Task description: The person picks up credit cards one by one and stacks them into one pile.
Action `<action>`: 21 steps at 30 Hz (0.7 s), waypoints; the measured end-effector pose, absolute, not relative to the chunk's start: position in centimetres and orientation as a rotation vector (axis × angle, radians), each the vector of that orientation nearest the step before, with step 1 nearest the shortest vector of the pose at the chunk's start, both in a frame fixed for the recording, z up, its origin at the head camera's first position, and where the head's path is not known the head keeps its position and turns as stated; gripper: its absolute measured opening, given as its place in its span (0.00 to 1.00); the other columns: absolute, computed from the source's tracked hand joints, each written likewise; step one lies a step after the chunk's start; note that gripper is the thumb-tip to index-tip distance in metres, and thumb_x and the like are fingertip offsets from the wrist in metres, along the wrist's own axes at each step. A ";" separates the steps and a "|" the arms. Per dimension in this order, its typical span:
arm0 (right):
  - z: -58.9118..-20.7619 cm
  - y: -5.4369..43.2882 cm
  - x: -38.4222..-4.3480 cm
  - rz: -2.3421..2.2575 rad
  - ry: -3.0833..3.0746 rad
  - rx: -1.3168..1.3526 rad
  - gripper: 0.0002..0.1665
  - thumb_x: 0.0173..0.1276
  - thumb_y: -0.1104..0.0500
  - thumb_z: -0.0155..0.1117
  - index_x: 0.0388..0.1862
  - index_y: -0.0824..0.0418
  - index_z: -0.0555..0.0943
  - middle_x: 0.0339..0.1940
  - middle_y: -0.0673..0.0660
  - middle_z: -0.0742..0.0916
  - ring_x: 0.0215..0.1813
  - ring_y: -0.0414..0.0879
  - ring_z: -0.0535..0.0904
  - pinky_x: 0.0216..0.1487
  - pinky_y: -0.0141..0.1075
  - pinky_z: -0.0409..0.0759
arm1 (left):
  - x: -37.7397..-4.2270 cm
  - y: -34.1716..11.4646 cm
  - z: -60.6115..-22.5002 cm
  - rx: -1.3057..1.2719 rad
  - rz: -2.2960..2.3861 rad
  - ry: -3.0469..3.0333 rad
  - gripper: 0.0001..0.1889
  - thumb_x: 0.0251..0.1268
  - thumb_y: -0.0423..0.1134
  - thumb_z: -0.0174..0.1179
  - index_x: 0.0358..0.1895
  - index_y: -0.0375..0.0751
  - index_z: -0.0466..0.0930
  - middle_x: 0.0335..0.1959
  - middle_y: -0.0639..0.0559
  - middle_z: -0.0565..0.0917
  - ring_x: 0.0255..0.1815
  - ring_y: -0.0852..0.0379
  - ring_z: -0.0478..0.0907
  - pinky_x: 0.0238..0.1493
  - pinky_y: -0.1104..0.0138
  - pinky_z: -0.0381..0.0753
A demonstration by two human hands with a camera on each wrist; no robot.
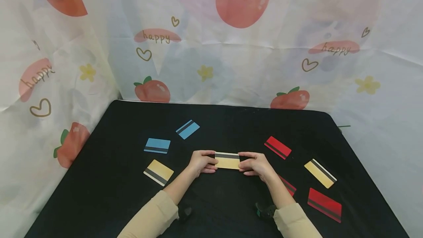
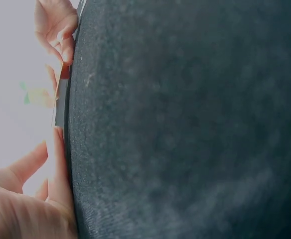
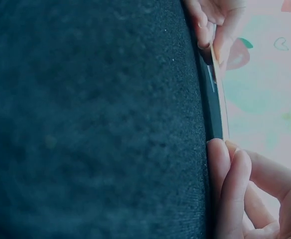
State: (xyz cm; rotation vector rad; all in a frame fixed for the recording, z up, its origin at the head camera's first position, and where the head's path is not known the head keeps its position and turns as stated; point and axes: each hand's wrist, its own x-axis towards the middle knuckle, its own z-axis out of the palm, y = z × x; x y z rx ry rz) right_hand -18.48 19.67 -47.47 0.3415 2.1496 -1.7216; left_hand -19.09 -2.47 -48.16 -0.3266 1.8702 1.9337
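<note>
A gold card (image 1: 227,162) with a dark stripe and a pale band along its far edge is held at the table's middle. My left hand (image 1: 200,162) pinches its left edge between thumb and fingers. At the opposite edge, my right hand (image 1: 256,163) grips it the same way. In the left wrist view the left hand (image 2: 33,199) appears at the lower left, the card almost edge-on. The right wrist view has the right hand (image 3: 257,194) at the lower right, its fingertips on the card's end. The card is low over the black cloth; whether it touches is hard to tell.
Leftward lie two blue cards (image 1: 157,145) and a gold card (image 1: 158,172). On the right are red cards (image 1: 277,147) and another gold card (image 1: 320,173); my right forearm partly covers one red card (image 1: 290,186). A printed curtain (image 1: 231,69) hangs behind the black table (image 1: 224,201).
</note>
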 end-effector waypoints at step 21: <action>-47.5 19.6 -18.5 -1.713 2.142 0.310 0.28 0.53 0.70 0.66 0.56 0.67 0.75 0.25 0.58 0.86 0.25 0.45 0.83 0.26 0.33 0.83 | -19.2 -2.5 -48.4 -0.256 1.876 2.037 0.17 0.51 0.28 0.65 0.47 0.35 0.79 0.28 0.43 0.83 0.15 0.58 0.80 0.19 0.68 0.82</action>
